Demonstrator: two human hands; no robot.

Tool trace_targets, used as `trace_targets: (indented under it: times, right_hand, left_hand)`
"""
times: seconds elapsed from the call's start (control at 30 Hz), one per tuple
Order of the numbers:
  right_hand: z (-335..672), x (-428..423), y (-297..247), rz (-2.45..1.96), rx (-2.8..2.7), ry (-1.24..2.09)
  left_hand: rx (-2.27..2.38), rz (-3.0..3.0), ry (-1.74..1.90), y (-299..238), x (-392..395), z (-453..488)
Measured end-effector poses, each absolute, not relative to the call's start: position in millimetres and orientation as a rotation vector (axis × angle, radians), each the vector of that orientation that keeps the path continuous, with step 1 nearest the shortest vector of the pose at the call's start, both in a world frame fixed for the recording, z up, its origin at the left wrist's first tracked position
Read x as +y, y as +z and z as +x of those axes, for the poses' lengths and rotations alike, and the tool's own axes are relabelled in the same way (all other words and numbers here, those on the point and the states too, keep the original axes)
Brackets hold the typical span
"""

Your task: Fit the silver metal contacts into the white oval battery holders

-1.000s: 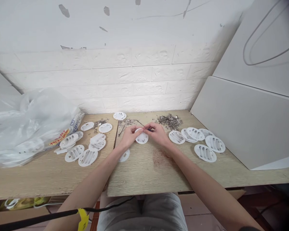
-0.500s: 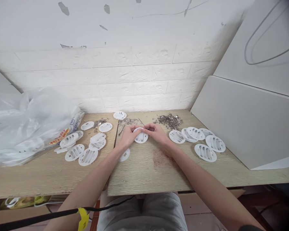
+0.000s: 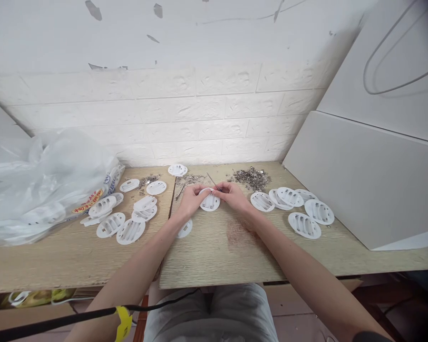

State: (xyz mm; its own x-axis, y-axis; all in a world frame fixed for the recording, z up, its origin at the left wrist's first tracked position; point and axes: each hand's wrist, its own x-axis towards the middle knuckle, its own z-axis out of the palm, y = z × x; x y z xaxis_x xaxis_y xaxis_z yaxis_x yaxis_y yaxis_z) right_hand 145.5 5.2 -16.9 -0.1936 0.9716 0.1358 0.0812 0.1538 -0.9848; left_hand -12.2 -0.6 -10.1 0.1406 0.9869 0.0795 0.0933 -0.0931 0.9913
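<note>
Between both hands is a round white plastic battery holder [image 3: 210,203] with slots and small metal contacts on its face. My left hand [image 3: 190,201] grips it by the left side, thumb on its upper edge. My right hand [image 3: 232,195] pinches a thin metal rod-like tool [image 3: 213,180] that slants up and left. Its thumb is at the holder's upper right edge. The fingers behind the holder are hidden. Another white disc [image 3: 185,229] lies on the table partly under my left forearm. Beyond my right hand is a pile of small metal contacts [image 3: 252,178].
Several white holders [image 3: 304,225] lie to the right and more [image 3: 131,231] to the left on the wooden table [image 3: 207,261]. A large plastic bag [image 3: 57,175] fills the left side. Grey panels [image 3: 364,175] stand at right. A black cable [image 3: 74,317] crosses the lower left.
The holder has shifted very slightly to the right in my hands. The metal tool has tilted a little more upright. Everything else stays put.
</note>
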Motion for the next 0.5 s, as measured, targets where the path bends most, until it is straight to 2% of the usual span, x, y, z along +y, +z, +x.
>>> trace_targets:
  times: [0.5]
  right_hand:
    - [144.5,-0.2,-15.1,-1.073,-1.582,1.137]
  left_hand:
    - [1.198,1.443,1.113,-9.2,-2.2,-11.5]
